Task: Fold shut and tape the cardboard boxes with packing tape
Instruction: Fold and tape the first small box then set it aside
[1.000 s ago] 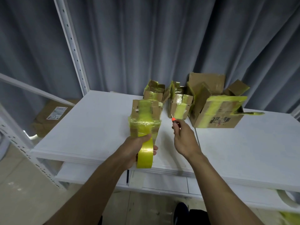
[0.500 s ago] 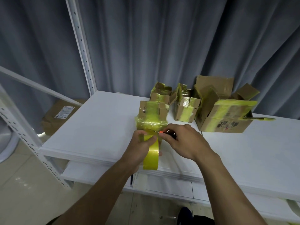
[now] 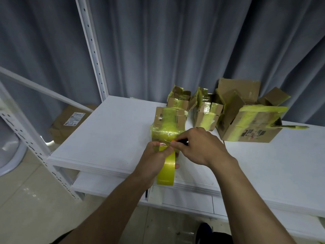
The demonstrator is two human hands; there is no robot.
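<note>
A small cardboard box wrapped in yellow tape stands on the white table in front of me. My left hand grips the yellow tape roll just below the box, with a strip running up to it. My right hand holds a small cutter with an orange tip, its tip at the strip between roll and box. Behind stand two small open boxes and a larger open box, all with yellow tape on them.
A white slotted shelf post rises at the table's back left corner, with a grey curtain behind. A labelled brown carton lies on the floor at left. A loose tape strip sticks out from the larger box.
My right hand has moved left with the cutter, from beside the box to the tape strip at my left hand. The view has shifted slightly closer.
</note>
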